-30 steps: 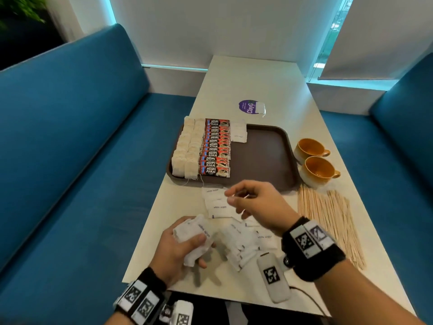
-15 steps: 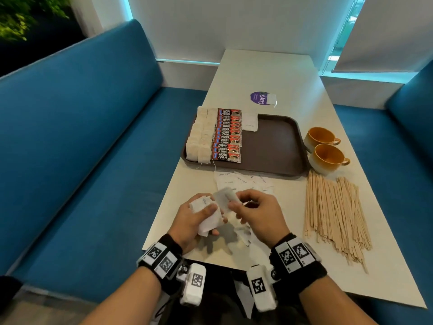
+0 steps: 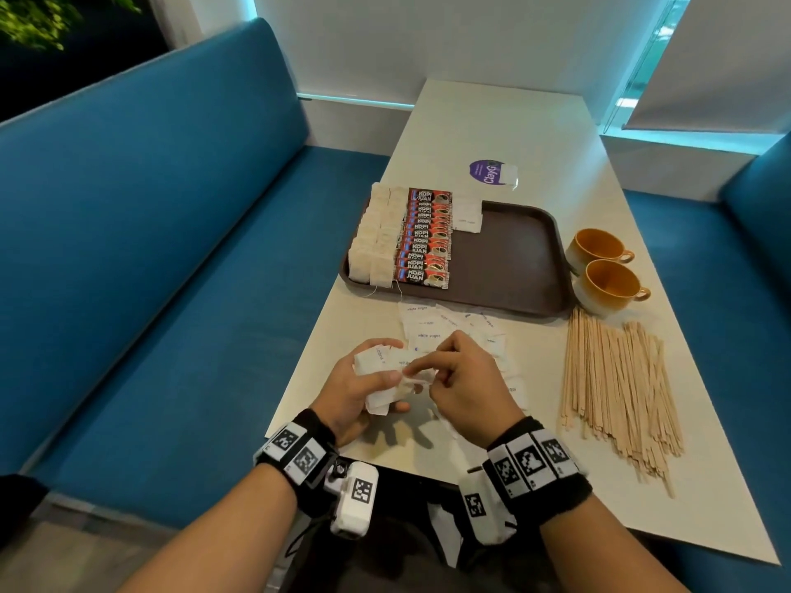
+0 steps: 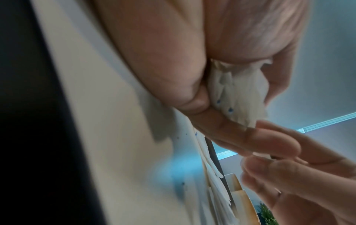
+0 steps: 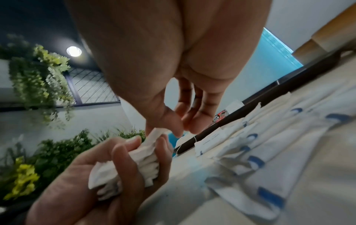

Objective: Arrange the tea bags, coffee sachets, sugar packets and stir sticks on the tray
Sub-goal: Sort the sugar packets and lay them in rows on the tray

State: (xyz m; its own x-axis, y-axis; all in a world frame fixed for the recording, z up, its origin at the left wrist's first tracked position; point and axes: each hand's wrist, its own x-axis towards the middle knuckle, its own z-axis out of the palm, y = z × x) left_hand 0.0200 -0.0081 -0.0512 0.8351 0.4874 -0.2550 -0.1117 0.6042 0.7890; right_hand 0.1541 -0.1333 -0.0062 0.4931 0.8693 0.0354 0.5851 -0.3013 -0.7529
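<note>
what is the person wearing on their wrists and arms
Both forearms are bare, with no sleeves. Each wrist carries a black band: the left wristband and the right wristband bear square black-and-white coded markers. A small white camera unit with its own marker hangs below each wrist, with a thin dark cable by the left one.

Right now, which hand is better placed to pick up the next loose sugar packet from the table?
Right. The left hand is full, gripping a bundle of sugar packets. The right hand pinches only one packet at that bundle and hovers directly over the loose sugar packets before the tray.
</note>
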